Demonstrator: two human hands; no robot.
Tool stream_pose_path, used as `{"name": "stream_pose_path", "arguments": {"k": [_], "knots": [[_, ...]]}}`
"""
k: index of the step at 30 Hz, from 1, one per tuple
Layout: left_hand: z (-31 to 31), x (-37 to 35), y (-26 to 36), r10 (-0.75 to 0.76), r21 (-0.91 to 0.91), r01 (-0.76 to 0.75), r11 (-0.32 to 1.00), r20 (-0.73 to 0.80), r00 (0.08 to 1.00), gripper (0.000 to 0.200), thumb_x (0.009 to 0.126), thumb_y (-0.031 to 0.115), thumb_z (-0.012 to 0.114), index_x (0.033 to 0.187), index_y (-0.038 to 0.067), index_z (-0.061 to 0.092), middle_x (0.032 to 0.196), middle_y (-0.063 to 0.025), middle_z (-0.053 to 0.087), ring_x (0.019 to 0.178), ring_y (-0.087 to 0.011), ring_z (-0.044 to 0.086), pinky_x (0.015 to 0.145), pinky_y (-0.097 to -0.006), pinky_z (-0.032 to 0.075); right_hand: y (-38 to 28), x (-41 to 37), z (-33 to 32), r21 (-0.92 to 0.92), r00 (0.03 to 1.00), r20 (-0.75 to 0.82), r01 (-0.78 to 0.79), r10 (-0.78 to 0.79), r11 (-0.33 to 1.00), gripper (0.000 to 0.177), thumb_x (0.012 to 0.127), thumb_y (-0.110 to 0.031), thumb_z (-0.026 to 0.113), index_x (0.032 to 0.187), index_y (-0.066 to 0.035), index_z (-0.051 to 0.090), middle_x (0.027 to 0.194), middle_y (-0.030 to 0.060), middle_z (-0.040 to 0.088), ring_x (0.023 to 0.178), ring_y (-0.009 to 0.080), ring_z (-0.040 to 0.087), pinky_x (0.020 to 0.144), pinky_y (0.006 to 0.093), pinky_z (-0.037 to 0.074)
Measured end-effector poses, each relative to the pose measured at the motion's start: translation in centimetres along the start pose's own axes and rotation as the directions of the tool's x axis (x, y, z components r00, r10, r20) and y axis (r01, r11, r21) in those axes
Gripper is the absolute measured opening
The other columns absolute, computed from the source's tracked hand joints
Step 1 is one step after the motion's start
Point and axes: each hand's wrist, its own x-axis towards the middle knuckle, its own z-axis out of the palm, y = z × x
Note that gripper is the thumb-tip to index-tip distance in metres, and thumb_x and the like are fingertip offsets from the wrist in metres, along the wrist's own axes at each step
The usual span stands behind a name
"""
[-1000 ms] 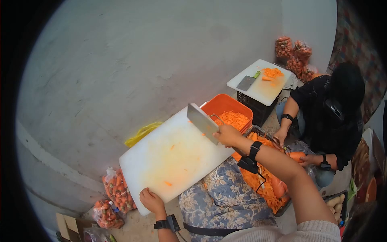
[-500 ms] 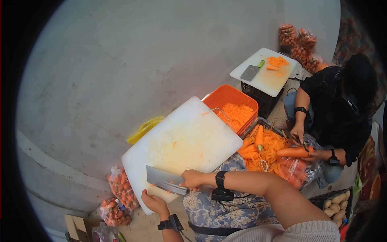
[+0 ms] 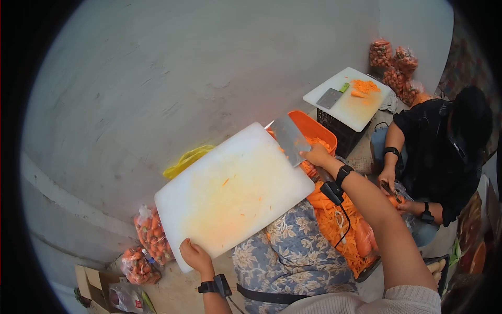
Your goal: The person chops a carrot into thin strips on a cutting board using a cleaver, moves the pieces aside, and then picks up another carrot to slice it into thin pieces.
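My right hand (image 3: 316, 155) is wrapped around the handle of a wide-bladed cleaver (image 3: 289, 137). Its blade is over the right edge of the white cutting board (image 3: 209, 191), in front of the orange tub (image 3: 327, 135) that holds shredded carrot. On the board lie only a few thin orange shreds and a yellow-orange stain. My left hand (image 3: 196, 258) rests at the board's lower left edge, holding nothing, its fingers stretched out and partly hidden. Below my right forearm is a crate of whole carrots and orange peelings (image 3: 340, 230).
Across from me a person (image 3: 434, 146) holds a carrot and a tool. Near them a second cutting board (image 3: 361, 112) bears a cleaver and shredded carrot. Bagged carrots (image 3: 152, 233) sit at lower left, beside a cardboard box (image 3: 93, 282). A yellow bag (image 3: 188, 161) lies behind my board.
My right hand has carried the cleaver from the board's near-left edge to its far right side by the tub. The small orange bits near the lower edge are gone. My left hand stays near the corner.
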Motion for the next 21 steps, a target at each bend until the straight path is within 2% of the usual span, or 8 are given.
{"name": "stream_pose_path", "arguments": {"k": [2,4,8,13,15,18,19,21], "knots": [[0.0,0.0,0.1,0.007,0.012,-0.007,1.0,-0.003,1.0,0.02,0.082,-0.003,0.049,0.1,-0.005,0.058,0.096,-0.0205,0.06,0.094,-0.0382,0.056,0.084,-0.0442,0.045,0.2,-0.5,-2.1,-0.123,0.994,-0.102,0.014,-0.026,0.992,0.032,0.09,-0.023,0.065,0.099,0.007,0.058,0.058,0.0073,0.054,0.04,0.016,0.051,0.038,0.0331,0.046],[0.0,0.2,0.1,0.01,0.022,-0.01,1.0,-0.013,1.0,0.019,0.082,-0.003,0.049,0.098,-0.005,0.058,0.096,-0.0203,0.06,0.093,-0.0382,0.056,0.084,-0.0444,0.044,0.7,-1.5,-2.6,0.226,0.969,-0.24,0.002,0.054,0.974,0.031,0.092,-0.024,0.063,0.103,0.005,0.058,0.059,0.006,0.054,0.04,0.0153,0.05,0.039,0.0328,0.046],[-0.2,0.1,0.6,0.012,0.006,-0.013,1.0,0.012,1.0,0.018,0.081,-0.002,0.052,0.098,-0.004,0.058,0.097,-0.02,0.059,0.095,-0.038,0.055,0.085,-0.045,0.044,1.2,-4.9,-0.3,0.288,0.974,-0.179,0.185,-0.137,0.94,0.028,0.093,-0.023,0.061,0.104,0.002,0.057,0.058,0.0035,0.053,0.041,0.0133,0.049,0.039,0.0321,0.046],[-1.5,0.1,5.8,0.084,-0.131,-0.1,0.986,-0.117,0.99,0.024,0.08,0.008,0.066,0.101,-0.002,0.06,0.105,-0.0168,0.057,0.099,-0.0344,0.056,0.089,-0.0427,0.043,-2.4,-13.2,4.2,0.62,0.954,0.281,-0.094,-0.109,0.779,0.023,0.095,-0.023,0.059,0.103,-0.003,0.053,0.059,0.0008,0.05,0.043,0.0105,0.047,0.041,0.0288,0.042],[-2.4,-0.1,9.5,0.076,-0.428,-0.012,0.904,0.133,0.988,0.03,0.081,0.016,0.072,0.103,0.0,0.06,0.109,-0.0163,0.057,0.096,-0.0316,0.058,0.086,-0.0407,0.046,-2.9,-15.7,5.9,0.629,0.916,0.377,-0.145,-0.137,0.764,0.023,0.095,-0.022,0.059,0.105,-0.002,0.055,0.058,0.0006,0.051,0.041,0.009,0.044,0.04,0.0258,0.041],[-2.7,0.0,15.3,-0.002,-0.681,0.488,0.546,0.581,0.814,0.039,0.08,0.021,0.078,0.107,-0.001,0.06,0.106,-0.0131,0.06,0.098,-0.0199,0.06,0.083,-0.0337,0.051,-3.3,-19.0,7.5,0.581,0.877,0.444,-0.123,-0.186,0.805,0.024,0.095,-0.025,0.062,0.101,-0.003,0.054,0.057,0.0003,0.051,0.04,0.0089,0.044,0.04,0.0252,0.041],[-2.4,0.1,16.1,0.051,-0.704,0.626,0.337,0.677,0.734,0.041,0.079,0.02,0.08,0.108,-0.002,0.061,0.106,-0.0121,0.062,0.1,-0.0161,0.06,0.083,-0.031,0.052,-3.0,-19.6,7.8,0.566,0.87,0.429,-0.051,-0.242,0.823,0.024,0.095,-0.025,0.062,0.1,-0.004,0.054,0.057,0.0008,0.051,0.04,0.009,0.045,0.04,0.0248,0.041],[-3.2,0.6,17.4,0.135,-0.674,0.709,0.209,0.738,0.662,0.041,0.078,0.018,0.081,0.107,-0.003,0.061,0.104,-0.0111,0.063,0.099,-0.0152,0.061,0.083,-0.0301,0.052,-2.5,-20.8,7.7,0.543,0.861,0.412,0.031,-0.298,0.839,0.024,0.095,-0.026,0.062,0.1,-0.004,0.054,0.056,0.0013,0.052,0.04,0.0092,0.046,0.04,0.0244,0.041]]}}
